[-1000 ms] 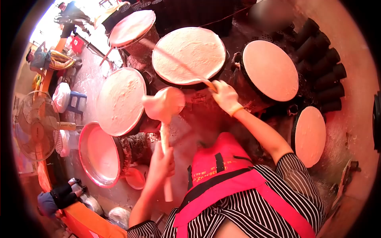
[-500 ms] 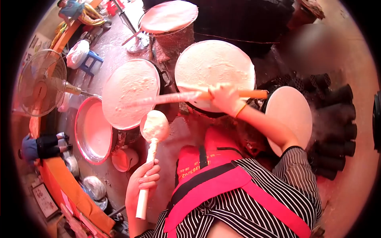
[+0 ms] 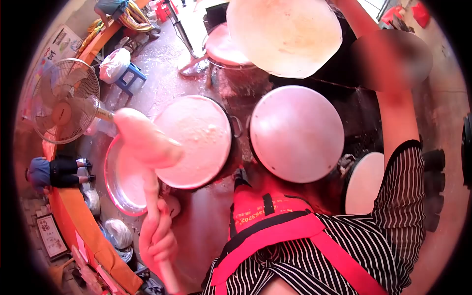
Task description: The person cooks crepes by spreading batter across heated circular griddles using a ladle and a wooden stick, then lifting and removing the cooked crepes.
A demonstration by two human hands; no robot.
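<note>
My left hand (image 3: 160,233) is wrapped round the pale handle of a ladle (image 3: 145,140), whose blurred head is coated with batter. To its right lies a round griddle spread with lumpy white batter (image 3: 199,140). Over the far griddle hangs a large round thin pancake (image 3: 285,37), lightly browned. My right arm reaches to the top edge; my right hand (image 3: 340,3) is mostly cut off there beside the pancake's edge, its fingers not visible. The round griddle in the middle (image 3: 297,133) shows a bare, smooth surface. The long stick is not visible.
A wide basin of batter (image 3: 120,182) stands at left behind the ladle. Another griddle with a pale layer (image 3: 366,184) is at right, partly behind my sleeve. A fan (image 3: 64,113), a blue stool (image 3: 130,81) and two people are at far left. Dark cylinders (image 3: 432,187) stand at right.
The pancake has come off the middle griddle and is now raised beyond it. My right arm has swung up and away. The ladle has moved left, over the basin's edge.
</note>
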